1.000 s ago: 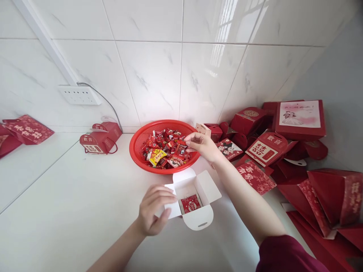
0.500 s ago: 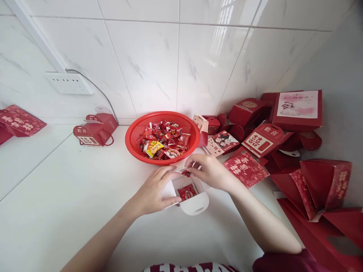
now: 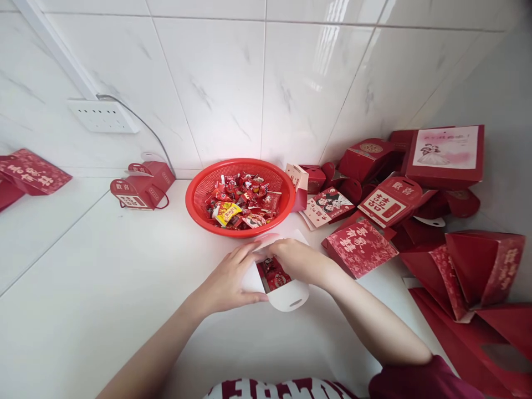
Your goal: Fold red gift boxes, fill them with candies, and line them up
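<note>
Head view: a small white gift box [image 3: 279, 281] sits open on the white worktop [image 3: 103, 288], just in front of the red basket [image 3: 199, 191] of wrapped sweets [image 3: 241, 200], so both stay within reach. Left hand [image 3: 226, 280] cups the box's left wall, steadying it. Right hand [image 3: 297, 260], fingers curled, presses on the box's far flap; whether it holds anything I cannot tell.

Bare forearms and hands, dark red sleeve [image 3: 419, 379] at the right arm, red shirt [image 3: 282, 388] with white lettering.
</note>
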